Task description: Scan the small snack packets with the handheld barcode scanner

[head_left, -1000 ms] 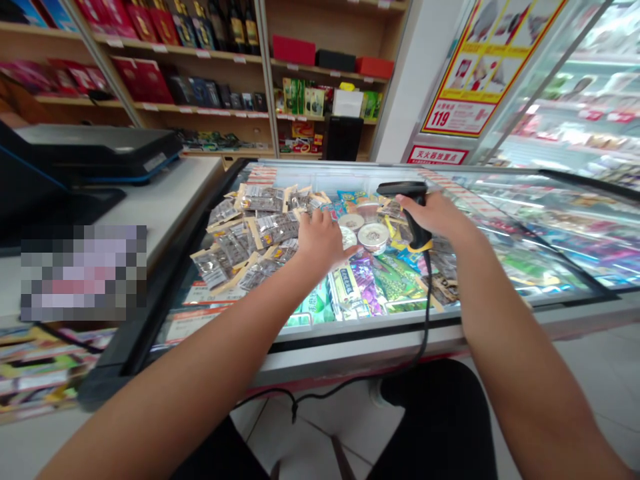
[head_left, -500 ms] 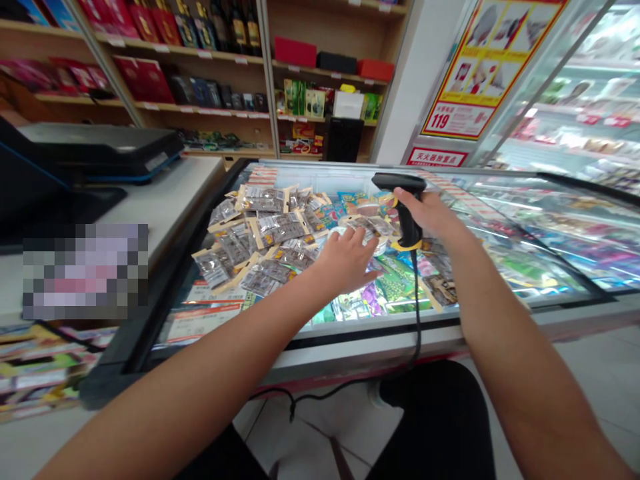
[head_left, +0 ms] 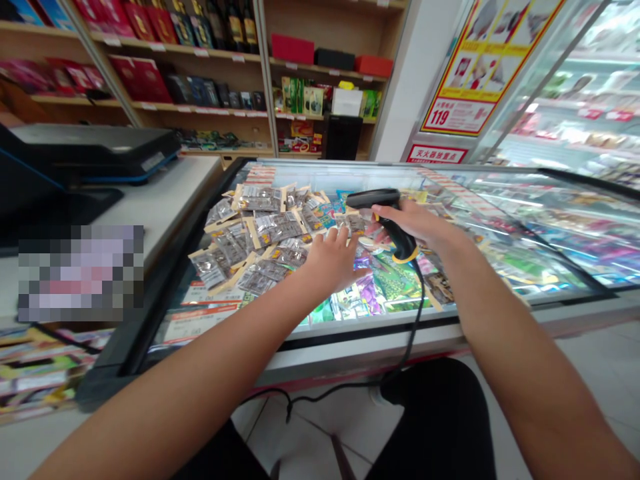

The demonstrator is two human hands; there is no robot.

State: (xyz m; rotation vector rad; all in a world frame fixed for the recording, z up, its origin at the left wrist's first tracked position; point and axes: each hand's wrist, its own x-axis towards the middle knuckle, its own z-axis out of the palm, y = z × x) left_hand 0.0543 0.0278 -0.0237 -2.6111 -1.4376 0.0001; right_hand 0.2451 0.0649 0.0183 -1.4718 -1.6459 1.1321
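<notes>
The right hand (head_left: 421, 224) is closed around the scanner (head_left: 375, 198). It has swung the scanner to the left and tipped its head down, so it now points at the spot by the left hand (head_left: 333, 259). The left hand has slid back a little and lies flat with its fingers stretched out on one packet (head_left: 353, 223). That packet sits just under the scanner's head, between the two hands, so it looks ready to be scanned. The pile (head_left: 255, 230) of packets is just left of the left hand, on the freezer lid (head_left: 500, 267). The cord (head_left: 415, 320) hangs down from the scanner
</notes>
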